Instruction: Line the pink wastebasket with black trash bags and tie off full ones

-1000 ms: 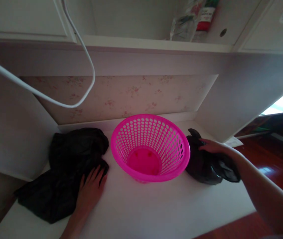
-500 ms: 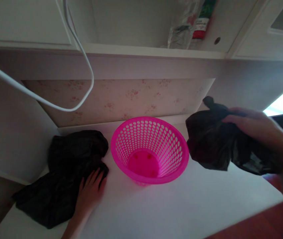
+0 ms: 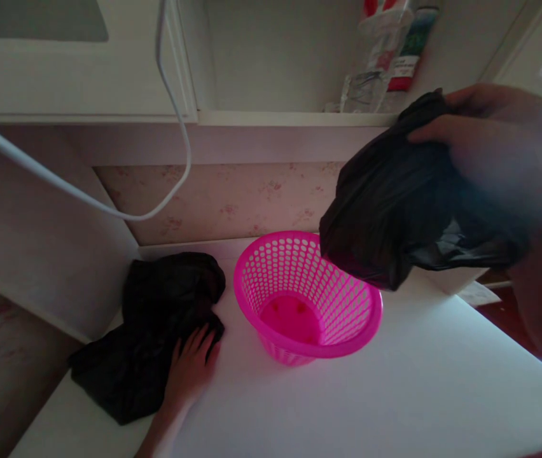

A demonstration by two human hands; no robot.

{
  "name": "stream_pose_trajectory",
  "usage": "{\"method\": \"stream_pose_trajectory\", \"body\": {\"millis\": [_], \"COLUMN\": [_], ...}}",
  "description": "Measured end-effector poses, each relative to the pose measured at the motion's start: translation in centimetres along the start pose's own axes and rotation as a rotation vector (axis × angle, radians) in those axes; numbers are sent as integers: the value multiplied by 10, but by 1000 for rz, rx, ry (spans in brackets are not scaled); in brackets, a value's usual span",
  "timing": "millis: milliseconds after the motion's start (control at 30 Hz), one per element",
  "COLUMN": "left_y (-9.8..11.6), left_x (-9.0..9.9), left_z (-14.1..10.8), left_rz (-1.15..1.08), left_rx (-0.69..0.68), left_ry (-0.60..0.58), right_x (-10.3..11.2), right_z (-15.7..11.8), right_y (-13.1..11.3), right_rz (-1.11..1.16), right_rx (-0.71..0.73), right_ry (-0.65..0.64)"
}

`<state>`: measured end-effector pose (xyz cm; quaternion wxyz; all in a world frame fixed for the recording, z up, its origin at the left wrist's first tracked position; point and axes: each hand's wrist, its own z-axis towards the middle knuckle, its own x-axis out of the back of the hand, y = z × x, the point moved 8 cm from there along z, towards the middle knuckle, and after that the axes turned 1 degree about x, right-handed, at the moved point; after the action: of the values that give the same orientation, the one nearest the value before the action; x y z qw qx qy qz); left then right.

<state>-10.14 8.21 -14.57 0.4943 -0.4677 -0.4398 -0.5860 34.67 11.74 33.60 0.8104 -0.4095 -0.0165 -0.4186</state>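
Observation:
Held up at the right, a crumpled black plastic bag point(image 3: 390, 197) hangs from my right hand point(image 3: 490, 140), thumb and fingers closed round its top. The bag's lower edge overlaps the rim of a bright pink perforated plastic basket point(image 3: 306, 350). Nothing lies inside the visible part of the basket. On the left, my left hand point(image 3: 192, 366) rests with its fingers spread over the edge of a second black plastic bag point(image 3: 166, 305), which lies on the white desktop. Part of that bag is under my fingertips.
A white cable point(image 3: 156, 207) loops down at the upper left. Above the desk, an open shelf point(image 3: 275, 57) holds a clear plastic container point(image 3: 371, 76) and a green-and-red bottle point(image 3: 407, 60). Flowered wallpaper point(image 3: 228, 197) shows behind. A white side panel point(image 3: 51, 216) stands at left.
My right hand has lifted its bag and moved it left, towards the basket's rim. My left hand stays on the other bag. The whole view has shifted slightly.

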Motion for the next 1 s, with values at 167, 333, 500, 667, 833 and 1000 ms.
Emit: {"method": "stream_pose_trajectory", "body": {"millis": [167, 333, 500, 667, 833, 1000], "left_y": [0, -3, -3, 20, 119, 190], "left_x": [4, 9, 57, 165, 278, 270], "left_z": [0, -2, -7, -3, 21, 75], "left_rz": [-18, -37, -345, -678, -695, -521], "left_rx": [0, -4, -63, 68, -338, -552], "left_ry": [61, 148, 475, 500, 314, -35], "right_x": [-47, -84, -113, -132, -158, -185], "right_z": [-33, -59, -98, -130, -157, -178], "right_y": [-8, 8, 25, 34, 44, 55], "right_rz": [206, 257, 170, -28, -175, -106], "right_rx": [-133, -20, 45, 50, 87, 102], "right_ry": [-8, -122, -290, -501, -805, -1040]}}
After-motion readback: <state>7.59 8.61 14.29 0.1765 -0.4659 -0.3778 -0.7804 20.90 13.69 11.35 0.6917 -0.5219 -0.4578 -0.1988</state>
